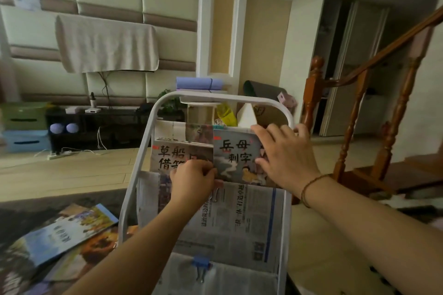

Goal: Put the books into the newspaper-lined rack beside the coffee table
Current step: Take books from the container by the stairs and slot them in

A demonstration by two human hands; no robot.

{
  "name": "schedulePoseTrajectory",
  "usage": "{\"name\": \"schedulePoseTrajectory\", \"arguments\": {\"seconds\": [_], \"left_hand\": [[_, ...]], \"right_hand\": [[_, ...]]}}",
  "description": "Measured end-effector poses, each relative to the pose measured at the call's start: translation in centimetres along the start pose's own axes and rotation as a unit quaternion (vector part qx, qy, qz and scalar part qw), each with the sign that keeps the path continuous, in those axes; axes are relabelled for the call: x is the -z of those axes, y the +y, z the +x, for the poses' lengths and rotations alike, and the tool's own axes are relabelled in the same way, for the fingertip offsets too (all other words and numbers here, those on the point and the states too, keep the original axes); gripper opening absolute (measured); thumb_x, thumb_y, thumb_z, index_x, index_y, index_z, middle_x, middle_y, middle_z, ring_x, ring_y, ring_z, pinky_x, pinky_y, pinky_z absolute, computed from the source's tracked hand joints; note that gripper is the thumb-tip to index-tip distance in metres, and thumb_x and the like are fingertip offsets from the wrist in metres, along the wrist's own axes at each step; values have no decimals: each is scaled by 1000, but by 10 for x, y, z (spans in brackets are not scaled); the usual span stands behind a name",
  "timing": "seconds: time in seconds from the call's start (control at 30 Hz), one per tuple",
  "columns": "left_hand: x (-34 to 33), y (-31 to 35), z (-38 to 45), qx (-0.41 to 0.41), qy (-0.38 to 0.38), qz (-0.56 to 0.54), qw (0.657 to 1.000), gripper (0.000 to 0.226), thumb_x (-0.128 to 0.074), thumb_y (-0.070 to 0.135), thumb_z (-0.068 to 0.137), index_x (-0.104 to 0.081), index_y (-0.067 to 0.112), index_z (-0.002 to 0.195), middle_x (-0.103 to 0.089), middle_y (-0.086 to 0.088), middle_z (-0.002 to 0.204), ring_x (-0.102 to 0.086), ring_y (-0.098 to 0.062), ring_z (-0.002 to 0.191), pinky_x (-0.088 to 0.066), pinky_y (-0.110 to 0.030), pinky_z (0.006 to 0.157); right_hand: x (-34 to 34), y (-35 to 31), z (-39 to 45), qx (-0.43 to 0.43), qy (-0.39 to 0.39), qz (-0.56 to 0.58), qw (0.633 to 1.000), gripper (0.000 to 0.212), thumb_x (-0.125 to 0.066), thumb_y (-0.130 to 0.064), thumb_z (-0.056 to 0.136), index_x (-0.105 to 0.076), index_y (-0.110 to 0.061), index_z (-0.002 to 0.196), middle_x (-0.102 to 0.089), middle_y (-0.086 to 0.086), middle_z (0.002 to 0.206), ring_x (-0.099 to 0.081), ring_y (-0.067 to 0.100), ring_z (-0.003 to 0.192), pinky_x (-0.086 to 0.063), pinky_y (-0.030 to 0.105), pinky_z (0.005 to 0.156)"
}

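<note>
Left hand (193, 181) pinches grey book (236, 158) corner; right hand (285, 158) fingers spread, pressing cover in rack (153, 115).

2 bare forearms, no sleeves in view. Left hand (193, 181) without rings or watch. Right hand (286, 159) likewise unadorned, with 1 thin brown beaded bracelet (311, 184) circling the wrist. Short, unpainted nails.
</note>
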State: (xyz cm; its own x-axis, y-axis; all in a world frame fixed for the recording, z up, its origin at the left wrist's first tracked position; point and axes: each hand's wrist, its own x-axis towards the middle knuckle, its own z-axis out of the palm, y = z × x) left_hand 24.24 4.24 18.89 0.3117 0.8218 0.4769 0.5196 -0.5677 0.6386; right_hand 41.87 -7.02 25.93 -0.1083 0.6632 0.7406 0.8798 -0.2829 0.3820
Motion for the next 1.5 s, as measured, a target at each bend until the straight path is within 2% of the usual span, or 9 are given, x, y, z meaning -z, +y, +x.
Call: {"name": "schedulePoseTrajectory", "arguments": {"seconds": [0.1,0.43,0.83,0.97,1.07,1.17,1.27,1.37,1.5], "left_hand": [[-5,3,-5,7,8,79,997,33,-50,39,97,-66,30,70,-64,10,71,-58,-17,90,-27,-46,104],[-4,8,-9,-10,-44,208,977,49,-28,54,99,-68,29,86,-63,11,83,-52,-19,105,-12,-57,111],[3,21,-3,14,-87,158,983,33,-37,41,102,-61,25,86,-63,7,78,-60,-18,88,-23,-47,109],[12,24,-2,24,-153,145,977,29,-43,42,100,-63,26,87,-65,6,73,-58,-11,78,-26,-50,110],[15,25,-7,20,-135,165,977,28,-47,45,95,-61,26,80,-63,5,71,-60,-17,78,-37,-51,105],[8,36,-23,-114,39,140,983,22,-51,37,91,-64,22,98,-66,-3,97,-60,-26,96,-48,-44,92],[-10,69,-58,-375,140,24,916,17,-55,19,92,-58,14,108,-60,-14,106,-53,-30,101,-42,-41,90],[-57,106,-99,-589,28,-22,807,15,-59,11,89,-58,15,103,-65,-16,98,-59,-31,92,-44,-42,79],[-149,144,-145,-635,-167,-30,754,13,-63,14,89,-69,12,101,-66,-9,100,-59,-26,95,-46,-37,81]], "right_hand": [[-15,-2,-15,5,-20,0,1000,69,-71,-51,74,-46,-22,132,-60,2,110,-58,25,98,-37,51,93],[-23,-6,-22,-26,-94,36,995,68,-71,-57,71,-51,-28,129,-53,-3,121,-47,25,116,-26,55,103],[-29,-6,-36,-56,-18,81,995,52,-77,-27,74,-63,-17,124,-65,-1,109,-57,25,101,-40,49,97],[-29,-6,-45,-46,-23,114,992,52,-71,-23,81,-58,-15,130,-62,3,127,-54,26,118,-37,51,103],[-24,4,-62,-24,-48,187,981,54,-56,-32,92,-44,-17,143,-41,4,151,-29,24,143,-26,49,115],[-16,28,-93,-40,-40,213,975,54,-43,-41,98,-38,-17,146,-24,4,159,-8,20,150,-14,40,120],[-11,57,-138,-114,-51,249,960,50,-47,-40,99,-43,-18,144,-27,1,158,-11,11,148,-9,25,117],[-25,86,-198,-235,-91,304,919,47,-56,-35,95,-51,-15,137,-39,2,151,-31,12,140,-20,22,114],[-51,122,-293,-443,-178,416,774,47,-59,-35,93,-51,-17,136,-52,0,138,-47,13,126,-40,34,105]]}}
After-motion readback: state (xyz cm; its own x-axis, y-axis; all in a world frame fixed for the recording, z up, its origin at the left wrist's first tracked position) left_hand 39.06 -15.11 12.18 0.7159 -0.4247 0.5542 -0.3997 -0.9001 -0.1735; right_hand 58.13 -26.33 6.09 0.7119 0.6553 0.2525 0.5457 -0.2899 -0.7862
